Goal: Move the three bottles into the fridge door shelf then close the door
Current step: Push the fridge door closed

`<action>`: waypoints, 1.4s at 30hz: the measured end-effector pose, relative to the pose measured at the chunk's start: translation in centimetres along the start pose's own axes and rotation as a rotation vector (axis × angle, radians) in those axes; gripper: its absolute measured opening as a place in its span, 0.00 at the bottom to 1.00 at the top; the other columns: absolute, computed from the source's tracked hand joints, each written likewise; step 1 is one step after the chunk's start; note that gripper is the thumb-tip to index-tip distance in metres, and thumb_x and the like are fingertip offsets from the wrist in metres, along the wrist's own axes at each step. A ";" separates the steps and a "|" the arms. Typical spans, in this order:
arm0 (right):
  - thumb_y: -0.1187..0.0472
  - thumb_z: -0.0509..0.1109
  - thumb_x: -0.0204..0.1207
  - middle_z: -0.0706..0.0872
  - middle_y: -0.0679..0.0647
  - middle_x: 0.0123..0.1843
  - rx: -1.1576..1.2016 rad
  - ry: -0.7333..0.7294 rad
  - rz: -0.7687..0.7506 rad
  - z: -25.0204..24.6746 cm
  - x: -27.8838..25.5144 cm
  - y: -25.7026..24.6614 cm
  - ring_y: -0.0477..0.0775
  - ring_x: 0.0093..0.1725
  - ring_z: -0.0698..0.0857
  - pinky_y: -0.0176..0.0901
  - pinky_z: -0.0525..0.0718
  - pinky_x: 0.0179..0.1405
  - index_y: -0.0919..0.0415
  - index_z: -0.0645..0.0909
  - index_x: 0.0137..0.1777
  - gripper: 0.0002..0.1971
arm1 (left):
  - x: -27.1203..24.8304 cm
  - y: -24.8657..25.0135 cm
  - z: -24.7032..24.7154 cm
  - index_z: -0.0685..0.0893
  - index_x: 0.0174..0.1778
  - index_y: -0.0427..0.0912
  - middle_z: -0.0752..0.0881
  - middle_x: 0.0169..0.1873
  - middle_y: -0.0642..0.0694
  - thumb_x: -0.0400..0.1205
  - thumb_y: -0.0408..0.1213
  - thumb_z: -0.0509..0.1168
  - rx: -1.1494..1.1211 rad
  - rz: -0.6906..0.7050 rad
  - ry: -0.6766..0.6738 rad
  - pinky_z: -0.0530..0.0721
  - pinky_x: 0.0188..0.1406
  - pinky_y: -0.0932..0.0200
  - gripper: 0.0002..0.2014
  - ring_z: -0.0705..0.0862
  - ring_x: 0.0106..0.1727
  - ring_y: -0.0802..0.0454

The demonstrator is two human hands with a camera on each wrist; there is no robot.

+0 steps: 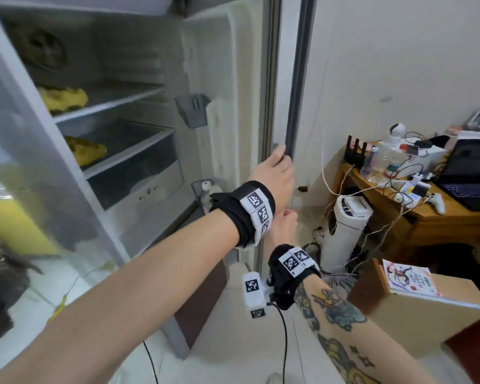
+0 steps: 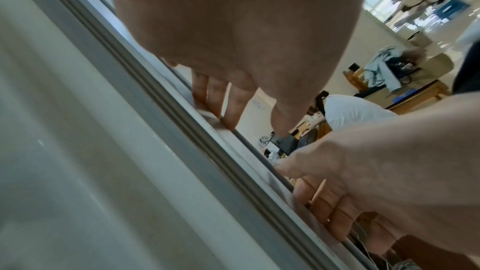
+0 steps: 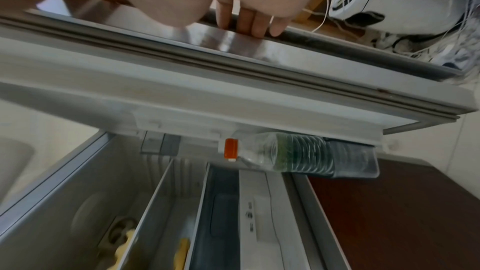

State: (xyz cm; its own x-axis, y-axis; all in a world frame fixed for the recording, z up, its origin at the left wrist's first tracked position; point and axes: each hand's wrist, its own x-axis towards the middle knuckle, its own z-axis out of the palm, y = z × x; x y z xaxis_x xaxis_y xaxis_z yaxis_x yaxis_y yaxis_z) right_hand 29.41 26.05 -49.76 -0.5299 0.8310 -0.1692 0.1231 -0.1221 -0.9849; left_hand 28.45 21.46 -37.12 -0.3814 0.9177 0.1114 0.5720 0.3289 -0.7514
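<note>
The fridge door (image 1: 286,79) stands open, edge-on to me. My left hand (image 1: 279,157) grips its outer edge at mid height, fingers curled round the rim (image 2: 182,130). My right hand (image 1: 287,216) holds the same edge just below, fingers (image 3: 246,22) hooked over it. Both hands show together in the left wrist view, the left hand (image 2: 226,106) above the right hand (image 2: 324,202). A clear bottle (image 3: 285,155) with an orange cap and green label stands in the door shelf (image 3: 363,163). In the head view only a white cap (image 1: 205,185) shows in that door shelf (image 1: 197,187).
Inside the fridge, yellow items (image 1: 64,99) lie on two shelves. To the right are a white tower appliance (image 1: 344,231) with tangled cables, a wooden desk (image 1: 441,220) with a laptop and bottles, and a cardboard box (image 1: 427,322) with a book on top.
</note>
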 end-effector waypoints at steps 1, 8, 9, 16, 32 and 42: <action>0.57 0.58 0.84 0.84 0.69 0.60 -0.001 -0.035 -0.016 0.7 -1.0 0.4 0.65 0.55 0.83 0.55 0.81 0.57 0.66 0.75 0.51 0.11 | -1.4 -0.4 0.2 0.78 0.72 0.37 0.77 0.72 0.39 0.85 0.44 0.51 -0.006 -0.020 -0.013 0.45 0.80 0.36 0.23 0.67 0.77 0.39; 0.59 0.61 0.82 0.81 0.60 0.63 -0.069 -0.237 -0.040 5.6 -8.8 1.4 0.63 0.61 0.80 0.49 0.76 0.58 0.68 0.77 0.56 0.11 | -10.1 -2.6 3.1 0.75 0.73 0.36 0.75 0.73 0.38 0.84 0.45 0.56 -0.102 -0.185 -0.024 0.57 0.73 0.41 0.23 0.67 0.77 0.40; 0.57 0.63 0.81 0.80 0.59 0.62 -0.076 -0.272 -0.059 6.2 -9.8 1.5 0.63 0.61 0.80 0.51 0.78 0.61 0.64 0.76 0.55 0.10 | -11.4 -3.1 3.7 0.74 0.74 0.35 0.73 0.74 0.38 0.84 0.46 0.56 -0.113 -0.195 -0.028 0.60 0.74 0.41 0.25 0.66 0.78 0.40; 0.56 0.65 0.83 0.78 0.54 0.48 -0.047 -0.416 -0.224 10.2 -11.9 1.5 0.55 0.44 0.77 0.44 0.76 0.41 0.56 0.67 0.51 0.09 | -16.9 -5.9 6.4 0.76 0.65 0.41 0.84 0.60 0.44 0.80 0.44 0.60 -0.519 -0.570 0.118 0.72 0.62 0.47 0.18 0.76 0.67 0.44; 0.49 0.70 0.80 0.79 0.44 0.36 -0.297 -0.782 -0.269 22.8 -12.8 1.6 0.45 0.33 0.78 0.42 0.72 0.41 0.61 0.76 0.54 0.15 | -20.9 -14.7 14.6 0.84 0.51 0.43 0.90 0.47 0.43 0.83 0.45 0.64 -0.960 -1.434 0.114 0.86 0.53 0.48 0.10 0.86 0.49 0.42; 0.55 0.68 0.82 0.83 0.54 0.46 -0.432 -0.931 -0.294 27.6 -12.6 0.2 0.58 0.45 0.81 0.43 0.75 0.45 0.64 0.78 0.57 0.12 | -22.3 -17.9 17.6 0.85 0.52 0.41 0.90 0.48 0.40 0.85 0.40 0.62 -0.853 -1.505 0.045 0.84 0.52 0.52 0.09 0.86 0.50 0.40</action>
State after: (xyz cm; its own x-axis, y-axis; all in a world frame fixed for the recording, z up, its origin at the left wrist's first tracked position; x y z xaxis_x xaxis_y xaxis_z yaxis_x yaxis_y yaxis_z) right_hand 12.96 0.60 -48.89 -0.9971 0.0320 -0.0693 0.0762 0.3701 -0.9258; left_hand 13.89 -8.81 -37.62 -0.8885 -0.2800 0.3635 -0.0401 0.8366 0.5464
